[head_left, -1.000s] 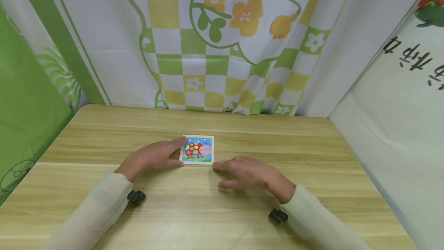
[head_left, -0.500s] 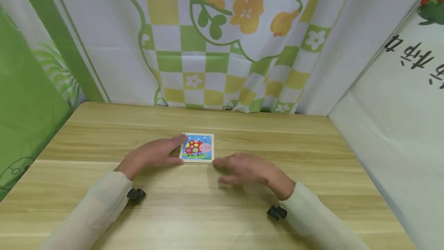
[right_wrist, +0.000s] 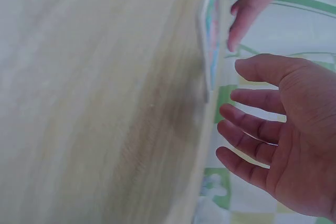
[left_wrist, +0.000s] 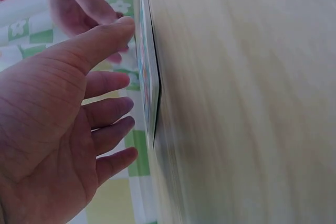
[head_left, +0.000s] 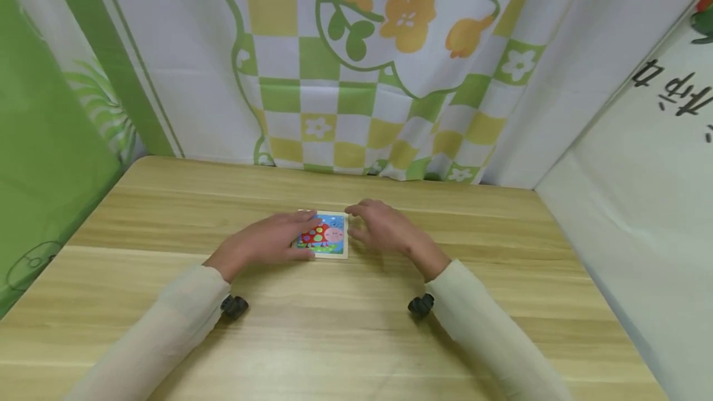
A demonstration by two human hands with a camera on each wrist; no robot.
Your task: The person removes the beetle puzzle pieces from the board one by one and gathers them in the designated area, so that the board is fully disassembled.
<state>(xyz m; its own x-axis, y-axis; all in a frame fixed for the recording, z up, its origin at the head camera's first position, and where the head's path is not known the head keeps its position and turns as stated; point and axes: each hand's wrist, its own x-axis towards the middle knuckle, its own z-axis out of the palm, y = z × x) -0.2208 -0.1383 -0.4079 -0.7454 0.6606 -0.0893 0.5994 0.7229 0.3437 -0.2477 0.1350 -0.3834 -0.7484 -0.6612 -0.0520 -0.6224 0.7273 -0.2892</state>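
A square picture board (head_left: 336, 244) with a pale frame and a red spotted ladybug on blue lies flat on the wooden table. My left hand (head_left: 264, 240) reaches over its left part, covering some of the picture with loosely spread fingers. In the left wrist view, the relaxed fingers of that hand (left_wrist: 63, 114) are just above the board (left_wrist: 148, 72), and contact is hard to tell. My right hand (head_left: 388, 229) hovers by the board's upper right corner, its fingers loosely bent and holding nothing. The right wrist view shows that hand (right_wrist: 299, 129) with parted fingers beside the board (right_wrist: 210, 40).
The wooden table (head_left: 345, 339) spreads around the board. Behind its far edge hangs a green and yellow checked curtain (head_left: 373, 104). White sheeting (head_left: 646, 203) stands at the right, green cloth (head_left: 50, 159) at the left. Small black devices (head_left: 234, 307) sit at both wrists.
My left hand has slid right, further over the board. My right hand has moved from the board's lower right corner up to its upper right corner. The head view has shifted slightly.
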